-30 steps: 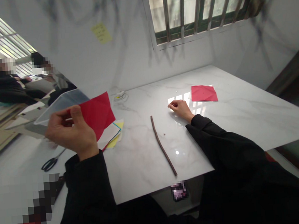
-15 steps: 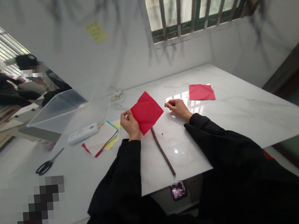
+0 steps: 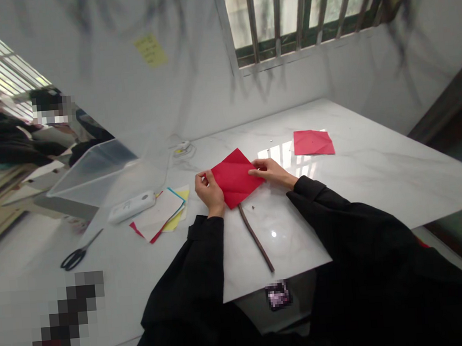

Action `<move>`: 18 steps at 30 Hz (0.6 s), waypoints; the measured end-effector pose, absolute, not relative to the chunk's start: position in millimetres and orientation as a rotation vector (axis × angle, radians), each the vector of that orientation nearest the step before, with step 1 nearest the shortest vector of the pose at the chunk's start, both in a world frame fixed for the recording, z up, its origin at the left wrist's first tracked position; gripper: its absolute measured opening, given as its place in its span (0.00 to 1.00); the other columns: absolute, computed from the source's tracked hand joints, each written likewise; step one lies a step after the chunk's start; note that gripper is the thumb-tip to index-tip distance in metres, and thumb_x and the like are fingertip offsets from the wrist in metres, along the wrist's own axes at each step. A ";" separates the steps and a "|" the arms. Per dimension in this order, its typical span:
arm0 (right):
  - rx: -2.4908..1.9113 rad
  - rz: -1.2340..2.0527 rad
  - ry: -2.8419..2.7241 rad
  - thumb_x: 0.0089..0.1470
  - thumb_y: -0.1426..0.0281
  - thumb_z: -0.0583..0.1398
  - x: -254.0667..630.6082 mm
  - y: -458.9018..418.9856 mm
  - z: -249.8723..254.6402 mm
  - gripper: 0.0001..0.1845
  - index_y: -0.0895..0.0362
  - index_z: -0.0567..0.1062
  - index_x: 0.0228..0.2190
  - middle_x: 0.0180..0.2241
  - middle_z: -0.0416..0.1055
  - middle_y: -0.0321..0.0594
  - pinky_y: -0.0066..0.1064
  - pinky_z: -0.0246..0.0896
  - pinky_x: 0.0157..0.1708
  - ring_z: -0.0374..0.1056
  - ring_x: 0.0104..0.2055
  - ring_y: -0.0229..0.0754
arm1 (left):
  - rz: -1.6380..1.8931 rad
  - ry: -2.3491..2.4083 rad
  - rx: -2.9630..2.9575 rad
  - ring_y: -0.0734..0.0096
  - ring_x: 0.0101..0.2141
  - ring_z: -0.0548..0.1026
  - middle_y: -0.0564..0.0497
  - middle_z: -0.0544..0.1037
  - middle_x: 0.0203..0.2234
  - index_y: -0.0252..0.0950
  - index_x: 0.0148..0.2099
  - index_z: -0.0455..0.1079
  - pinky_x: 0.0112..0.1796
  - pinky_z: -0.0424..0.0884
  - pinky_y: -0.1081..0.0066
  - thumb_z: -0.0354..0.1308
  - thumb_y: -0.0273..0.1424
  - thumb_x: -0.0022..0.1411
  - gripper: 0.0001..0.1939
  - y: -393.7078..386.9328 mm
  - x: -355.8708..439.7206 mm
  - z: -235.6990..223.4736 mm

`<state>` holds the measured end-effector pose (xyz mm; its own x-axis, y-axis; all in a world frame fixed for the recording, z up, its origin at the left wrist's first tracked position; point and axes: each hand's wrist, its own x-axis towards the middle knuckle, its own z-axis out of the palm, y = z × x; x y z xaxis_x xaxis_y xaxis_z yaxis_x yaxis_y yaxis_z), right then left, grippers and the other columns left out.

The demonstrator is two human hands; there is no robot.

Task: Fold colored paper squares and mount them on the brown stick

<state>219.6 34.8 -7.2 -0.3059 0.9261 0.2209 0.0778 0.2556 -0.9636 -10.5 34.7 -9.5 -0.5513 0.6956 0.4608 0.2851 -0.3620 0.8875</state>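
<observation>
A red paper square (image 3: 234, 177) sits over the white marble table (image 3: 355, 184), held corner-up like a diamond. My left hand (image 3: 210, 192) pinches its left corner. My right hand (image 3: 271, 172) grips its right corner with fingers closed on the edge. Under the paper's lower tip a thin brown stick (image 3: 256, 238) lies on the table and runs toward the front edge.
A second red sheet (image 3: 313, 142) lies farther right. To the left are a stack of coloured papers (image 3: 160, 218), a white device (image 3: 131, 206), a clear plastic tub (image 3: 95, 170) and black scissors (image 3: 77, 254). Other people sit at far left. A barred window is behind.
My left hand brought the red paper from the far left to the table's middle. My right hand, resting closed on the table before, has now taken the paper's right corner.
</observation>
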 end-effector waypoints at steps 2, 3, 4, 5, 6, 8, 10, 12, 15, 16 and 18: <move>-0.919 1.248 -1.582 0.51 0.50 0.70 219.7 37.0 -10.8 0.25 0.59 0.82 0.38 0.33 0.80 0.41 0.30 0.65 0.30 0.72 0.31 0.40 | 1.993 1.545 1.293 0.72 0.30 0.72 0.54 0.72 0.28 0.37 0.38 0.68 0.34 0.66 0.73 0.60 0.43 0.68 0.14 33.5 -7.4 -9.0; -0.907 1.283 -1.544 0.50 0.51 0.70 220.2 38.0 -11.9 0.23 0.59 0.82 0.37 0.33 0.80 0.41 0.30 0.67 0.32 0.73 0.32 0.42 | 1.982 1.522 1.293 0.72 0.30 0.72 0.54 0.72 0.28 0.37 0.37 0.68 0.33 0.66 0.73 0.60 0.43 0.68 0.15 32.9 -5.7 -8.4; -0.899 1.306 -1.502 0.49 0.52 0.71 220.9 39.0 -12.5 0.23 0.59 0.82 0.37 0.34 0.81 0.41 0.31 0.68 0.34 0.74 0.34 0.43 | 1.962 1.487 1.295 0.72 0.30 0.72 0.54 0.73 0.28 0.37 0.38 0.68 0.33 0.66 0.73 0.61 0.44 0.67 0.15 32.3 -4.1 -7.6; -0.894 1.318 -1.458 0.48 0.54 0.71 221.6 39.9 -12.8 0.22 0.59 0.81 0.36 0.35 0.81 0.42 0.32 0.69 0.36 0.75 0.36 0.44 | 1.933 1.445 1.300 0.72 0.31 0.73 0.53 0.73 0.29 0.37 0.38 0.69 0.33 0.67 0.73 0.63 0.44 0.65 0.15 31.5 -2.5 -6.7; -0.893 1.323 -1.415 0.47 0.54 0.72 222.2 40.6 -12.9 0.22 0.58 0.81 0.36 0.36 0.82 0.42 0.33 0.70 0.38 0.76 0.37 0.44 | 1.898 1.398 1.308 0.71 0.31 0.74 0.52 0.75 0.30 0.37 0.39 0.69 0.34 0.68 0.73 0.66 0.43 0.62 0.15 30.7 -1.0 -5.8; -0.899 1.325 -1.337 0.47 0.54 0.72 223.2 41.9 -12.7 0.22 0.58 0.81 0.36 0.37 0.82 0.42 0.34 0.71 0.40 0.76 0.39 0.45 | 1.822 1.312 1.331 0.69 0.34 0.75 0.51 0.77 0.33 0.38 0.42 0.69 0.35 0.70 0.73 0.71 0.39 0.56 0.17 28.9 1.8 -4.1; -0.908 1.329 -1.284 0.46 0.53 0.72 223.5 42.6 -12.5 0.22 0.57 0.80 0.36 0.36 0.82 0.42 0.34 0.71 0.41 0.76 0.39 0.45 | 1.770 1.266 1.358 0.68 0.36 0.76 0.49 0.78 0.36 0.38 0.43 0.70 0.35 0.71 0.73 0.72 0.34 0.51 0.19 27.3 3.6 -2.9; -0.913 1.327 -1.271 0.46 0.53 0.72 223.4 42.1 -11.9 0.22 0.57 0.80 0.35 0.36 0.81 0.41 0.34 0.71 0.40 0.76 0.38 0.44 | 1.754 1.263 1.390 0.67 0.38 0.76 0.48 0.78 0.38 0.38 0.44 0.71 0.35 0.71 0.73 0.70 0.31 0.51 0.17 26.2 4.3 -2.3; -0.913 1.318 -1.312 0.47 0.53 0.71 223.2 39.1 -9.8 0.22 0.58 0.80 0.35 0.35 0.81 0.42 0.31 0.69 0.37 0.75 0.36 0.42 | 1.766 1.289 1.405 0.65 0.41 0.76 0.48 0.77 0.38 0.38 0.42 0.73 0.36 0.71 0.72 0.66 0.29 0.52 0.13 26.0 3.3 -2.1; -0.919 1.315 -1.341 0.48 0.53 0.71 223.2 38.0 -9.0 0.22 0.58 0.81 0.36 0.35 0.81 0.41 0.30 0.68 0.35 0.74 0.35 0.42 | 1.777 1.294 1.397 0.65 0.41 0.75 0.48 0.77 0.37 0.38 0.41 0.73 0.37 0.72 0.72 0.65 0.29 0.52 0.11 26.3 2.8 -2.0; -0.947 1.304 -1.414 0.50 0.54 0.69 223.7 36.4 -7.6 0.22 0.59 0.81 0.37 0.32 0.79 0.40 0.28 0.63 0.28 0.70 0.30 0.39 | 1.807 1.303 1.377 0.65 0.41 0.75 0.49 0.77 0.36 0.38 0.38 0.72 0.38 0.72 0.71 0.64 0.29 0.52 0.09 26.9 2.0 -1.7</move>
